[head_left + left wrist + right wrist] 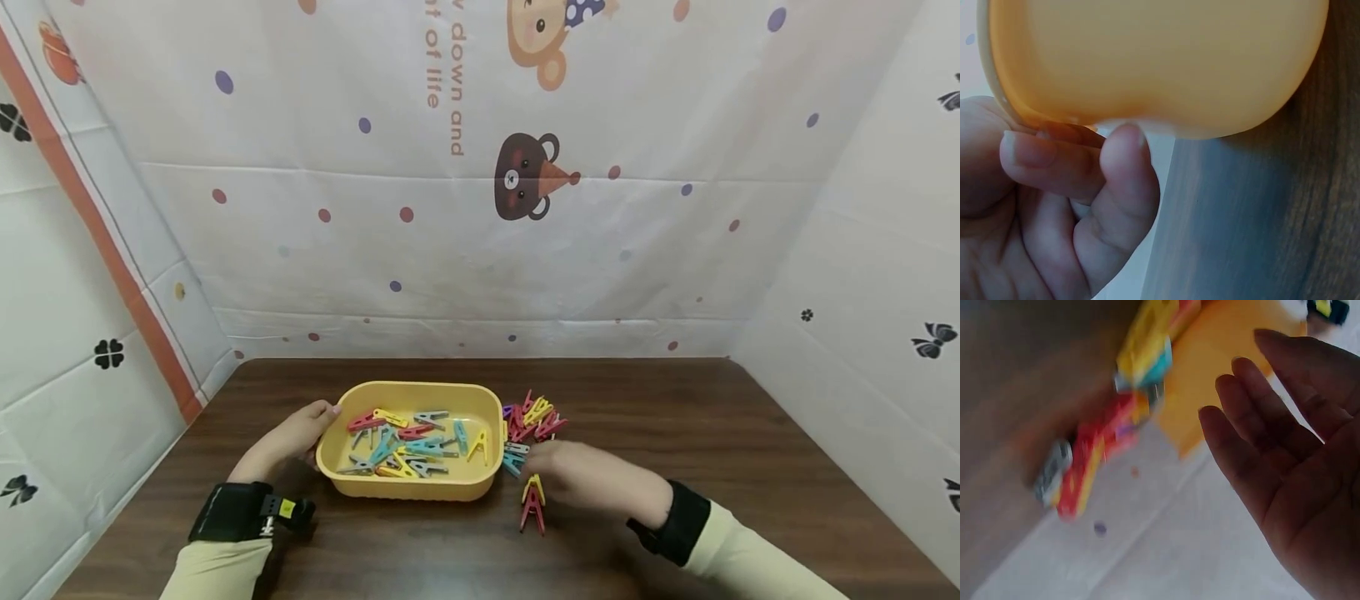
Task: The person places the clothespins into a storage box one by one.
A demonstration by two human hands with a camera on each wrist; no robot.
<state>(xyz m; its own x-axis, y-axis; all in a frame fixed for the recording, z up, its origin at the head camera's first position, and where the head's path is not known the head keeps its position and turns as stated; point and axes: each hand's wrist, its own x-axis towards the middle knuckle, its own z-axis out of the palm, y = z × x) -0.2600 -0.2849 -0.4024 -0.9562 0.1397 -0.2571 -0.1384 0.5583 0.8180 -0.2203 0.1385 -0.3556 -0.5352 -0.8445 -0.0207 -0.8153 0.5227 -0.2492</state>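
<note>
A yellow plastic basket (480, 487) stands on the table, with several red, yellow, blue and grey clothespins (427, 447) lying loose inside. My left hand (296, 433) holds its left end at the rim. In the left wrist view, curled fingers (1122, 162) press against the basket's outer wall (1160, 62). Just right of the basket, my right hand (573, 471) is over the table beside a pile of clothespins (536, 417). The right wrist view shows its fingers (1229, 437) loosely extended, holding nothing. A yellow and a red clothespin (533, 510) lie in front of that hand.
Blue and grey clothespins (514, 458) lie between the basket and the right hand. The dark wooden table (420, 554) ends at a patterned white sheet (465, 258) behind, with more sheet at both sides.
</note>
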